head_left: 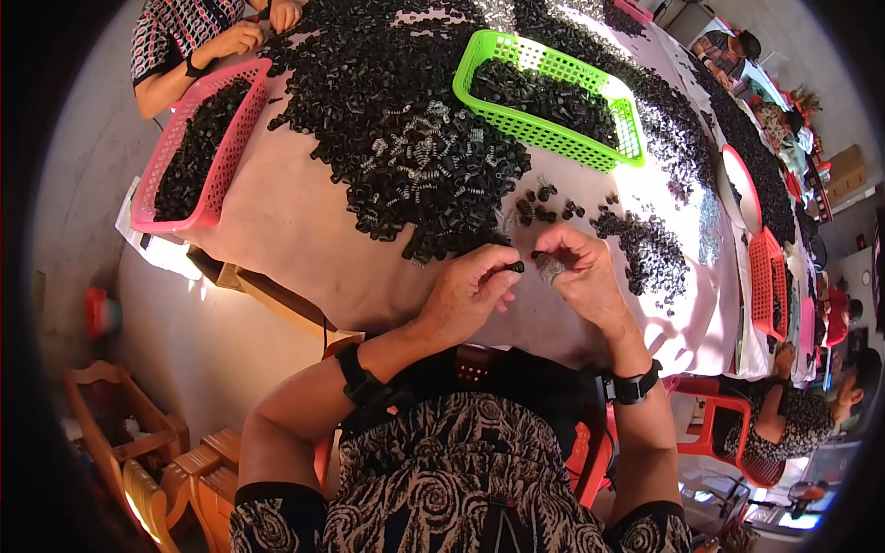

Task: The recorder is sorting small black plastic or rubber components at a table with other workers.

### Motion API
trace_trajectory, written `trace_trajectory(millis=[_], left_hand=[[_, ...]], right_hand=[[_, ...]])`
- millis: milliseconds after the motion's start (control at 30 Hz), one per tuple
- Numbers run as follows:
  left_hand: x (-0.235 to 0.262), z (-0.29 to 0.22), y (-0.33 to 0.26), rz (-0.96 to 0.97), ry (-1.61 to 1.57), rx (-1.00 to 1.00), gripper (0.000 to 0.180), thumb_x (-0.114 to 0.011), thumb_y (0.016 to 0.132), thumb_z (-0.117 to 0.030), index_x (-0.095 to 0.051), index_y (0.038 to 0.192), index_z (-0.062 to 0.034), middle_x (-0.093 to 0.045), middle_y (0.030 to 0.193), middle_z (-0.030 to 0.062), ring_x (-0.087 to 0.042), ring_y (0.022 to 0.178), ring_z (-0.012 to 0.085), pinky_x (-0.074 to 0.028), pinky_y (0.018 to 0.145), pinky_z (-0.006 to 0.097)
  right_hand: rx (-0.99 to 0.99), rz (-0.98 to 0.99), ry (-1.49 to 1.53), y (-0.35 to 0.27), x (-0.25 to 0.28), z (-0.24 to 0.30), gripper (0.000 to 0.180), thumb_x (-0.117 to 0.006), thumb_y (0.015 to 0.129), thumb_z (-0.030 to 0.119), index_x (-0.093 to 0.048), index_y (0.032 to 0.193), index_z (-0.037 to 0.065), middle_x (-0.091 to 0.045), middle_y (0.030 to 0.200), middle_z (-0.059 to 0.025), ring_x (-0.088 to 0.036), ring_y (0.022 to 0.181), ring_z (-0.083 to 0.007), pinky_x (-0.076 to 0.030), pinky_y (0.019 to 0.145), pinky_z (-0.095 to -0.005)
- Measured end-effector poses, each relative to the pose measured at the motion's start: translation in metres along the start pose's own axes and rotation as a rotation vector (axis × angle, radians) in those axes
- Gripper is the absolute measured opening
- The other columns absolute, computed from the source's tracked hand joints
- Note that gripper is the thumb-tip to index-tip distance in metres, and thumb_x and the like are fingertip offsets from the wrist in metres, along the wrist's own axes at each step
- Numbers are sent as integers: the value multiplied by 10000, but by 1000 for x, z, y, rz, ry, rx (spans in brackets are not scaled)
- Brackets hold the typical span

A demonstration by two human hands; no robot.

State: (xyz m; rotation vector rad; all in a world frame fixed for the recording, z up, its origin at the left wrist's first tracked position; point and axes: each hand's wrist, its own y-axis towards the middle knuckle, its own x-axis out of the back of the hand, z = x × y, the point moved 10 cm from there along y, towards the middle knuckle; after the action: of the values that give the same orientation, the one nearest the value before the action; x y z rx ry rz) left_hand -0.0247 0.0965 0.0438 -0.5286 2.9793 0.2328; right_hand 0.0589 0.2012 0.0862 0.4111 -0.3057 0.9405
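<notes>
My left hand (470,293) pinches a small black plastic cap (515,267) between thumb and fingers. My right hand (579,275) holds a small metal spring (551,268) with a black piece at its fingertips, close to the cap. Both hands hover over the near edge of a pale pink table (295,230). Just beyond them lies a big heap of black caps mixed with silver springs (415,147). A few loose caps (544,207) lie between the heap and my hands.
A green basket (627,138) of black parts stands behind the heap, and a pink basket (217,152) of parts sits far left. Another person's hands (249,32) work top left. More people, red baskets (767,281) and piles line the table on the right. Wooden chairs (138,442) stand lower left.
</notes>
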Motion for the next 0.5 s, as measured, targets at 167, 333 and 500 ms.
trace_trajectory(millis=[167, 333, 500], left_hand=[[0, -6, 0, -9, -2, -35, 165, -550, 936, -18, -568, 1098, 13, -631, 865, 58, -603, 685, 89, -533, 612, 242], [1, -2, -1, -6, 2, -11, 180, -550, 938, -19, -568, 1115, 9, -630, 857, 53, -598, 681, 85, -532, 619, 242], [1, -1, -1, -4, -20, -11, 179, -550, 938, -18, -570, 1113, 8, -630, 845, 48, -592, 670, 83, -532, 618, 243]], right_hand=[[11, 20, 122, -7, -11, 10, 336, -440, 668, -149, -565, 942, 1, -582, 806, -14, -511, 751, -62, -453, 688, -215], [56, 36, -81, -9, -14, 25, 337, -479, 647, -137, -567, 942, 0, -585, 807, -73, -576, 736, -152, -474, 684, -262], [41, 64, -177, -9, -13, 28, 328, -508, 648, -127, -565, 942, 6, -601, 829, -111, -627, 771, -258, -491, 692, -299]])
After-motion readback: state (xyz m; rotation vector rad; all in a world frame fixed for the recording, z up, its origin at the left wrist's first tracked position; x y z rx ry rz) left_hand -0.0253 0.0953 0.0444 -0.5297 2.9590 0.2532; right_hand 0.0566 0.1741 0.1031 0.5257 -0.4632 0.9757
